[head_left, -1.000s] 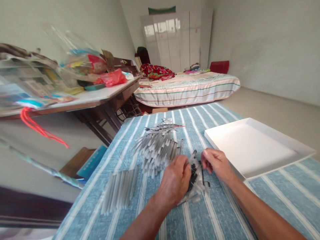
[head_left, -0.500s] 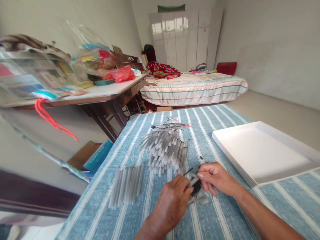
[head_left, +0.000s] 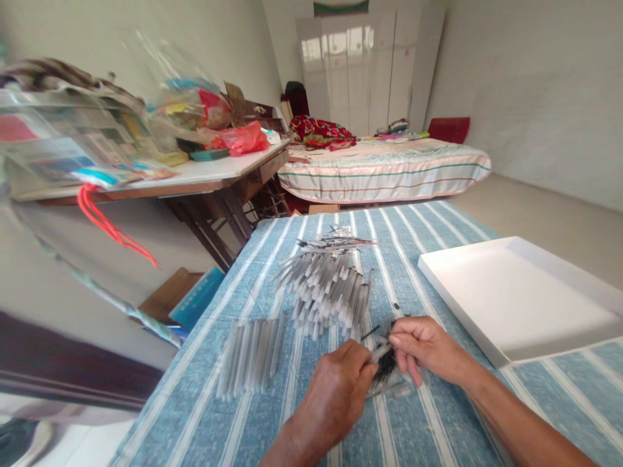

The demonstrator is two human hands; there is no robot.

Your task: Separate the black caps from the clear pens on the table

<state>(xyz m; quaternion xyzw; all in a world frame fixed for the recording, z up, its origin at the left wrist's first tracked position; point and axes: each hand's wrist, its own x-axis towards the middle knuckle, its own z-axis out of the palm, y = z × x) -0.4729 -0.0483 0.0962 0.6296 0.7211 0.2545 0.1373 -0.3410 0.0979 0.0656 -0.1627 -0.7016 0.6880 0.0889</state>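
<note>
My left hand (head_left: 341,379) is closed around a short visible length of a translucent grey pen (head_left: 379,353), which points up and right. At its far end the fingertips of my right hand (head_left: 431,347) are pinched together; what lies between them is hidden. Under both hands sits a heap of small black and clear pen parts (head_left: 388,376), partly covered. Left of my hands, a neat row of grey pens (head_left: 250,357) lies on the striped cloth. Beyond them is a larger pile of translucent pens (head_left: 331,292), with thin dark refills (head_left: 335,244) behind it.
A shallow white box (head_left: 525,298) stands to the right on the blue striped tablecloth (head_left: 195,402). One small black piece (head_left: 396,307) lies beyond my right hand. A side table (head_left: 233,174) with bags is at the left, and a bed (head_left: 384,175) stands behind.
The view has shifted slightly, so everything sits a little further right. Both hands keep nearly the same pose over the heap, the left still gripping the pen.
</note>
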